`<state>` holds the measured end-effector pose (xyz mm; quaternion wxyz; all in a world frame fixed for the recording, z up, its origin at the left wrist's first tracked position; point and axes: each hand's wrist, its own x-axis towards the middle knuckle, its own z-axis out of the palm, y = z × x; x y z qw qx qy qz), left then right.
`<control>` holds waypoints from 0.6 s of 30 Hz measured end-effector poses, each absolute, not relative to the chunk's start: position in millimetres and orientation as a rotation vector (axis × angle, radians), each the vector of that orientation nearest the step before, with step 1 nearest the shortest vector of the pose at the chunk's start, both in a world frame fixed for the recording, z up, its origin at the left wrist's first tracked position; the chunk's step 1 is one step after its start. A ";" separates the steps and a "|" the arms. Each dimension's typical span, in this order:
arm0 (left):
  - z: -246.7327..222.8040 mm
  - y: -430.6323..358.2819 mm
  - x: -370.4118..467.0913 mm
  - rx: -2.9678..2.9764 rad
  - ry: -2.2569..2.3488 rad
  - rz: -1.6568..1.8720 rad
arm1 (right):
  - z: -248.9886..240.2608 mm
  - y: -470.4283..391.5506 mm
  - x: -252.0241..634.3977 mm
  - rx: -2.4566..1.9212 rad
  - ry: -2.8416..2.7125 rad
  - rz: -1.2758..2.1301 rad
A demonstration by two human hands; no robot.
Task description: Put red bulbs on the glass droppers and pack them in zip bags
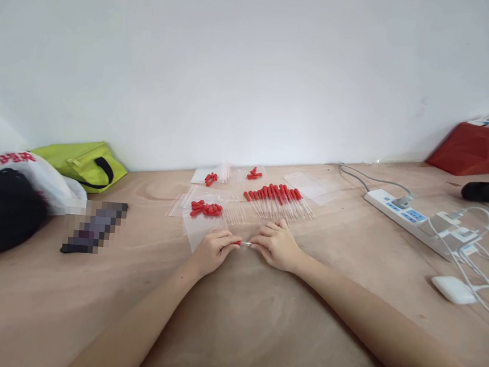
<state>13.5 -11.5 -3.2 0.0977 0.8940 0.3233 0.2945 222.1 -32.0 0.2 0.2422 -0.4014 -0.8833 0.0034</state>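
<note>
I expect the red bulb (pixel 237 242) between my hands to be light, soft and a little grippy, like rubber, so I would pinch it by its body; the clear tube (pixel 246 243) beside it I judge thin, stiff and slick, perhaps brittle, best held close to the bulb so that it doesn't bend or snap. My left fingers (pixel 224 241) are clamped on the bulb and my right fingers (pixel 264 243) on the tube, the two sets slightly apart, with a short glassy stretch showing in the gap (how far the tube sits inside the bulb, I cannot tell). Both pieces lie in one line, nearly level, in front of me at the counter (pixel 236 320), nearer to me than the row of red-tipped tubes (pixel 281 200). The bulb is plain bright red, mostly hidden by my grip; the tube is slender and see-through. Loose red bulbs (pixel 208 209) sit beyond my left fingers, near some bare tubes (pixel 234 212).
</note>
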 end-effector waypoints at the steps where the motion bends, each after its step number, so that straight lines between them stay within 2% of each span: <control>1: -3.9 -10.0 12.0 2.676 0.935 0.882 | 1.0 -32.3 221.9 -1.094 -2.433 0.000; 4: -5.1 -7.1 9.8 2.707 0.986 0.983 | 1.3 -32.9 220.9 -1.144 -2.445 -0.006; 7: -6.2 -5.8 10.0 2.608 1.324 1.107 | 0.6 -26.5 220.3 -1.354 -2.291 0.035; 10: -8.3 -4.5 10.1 2.500 1.534 1.015 | 1.2 -8.4 218.5 -1.635 -1.984 0.084; 18: -8.8 -6.6 10.4 2.523 1.459 0.845 | 1.3 49.5 195.1 -1.951 -1.652 0.022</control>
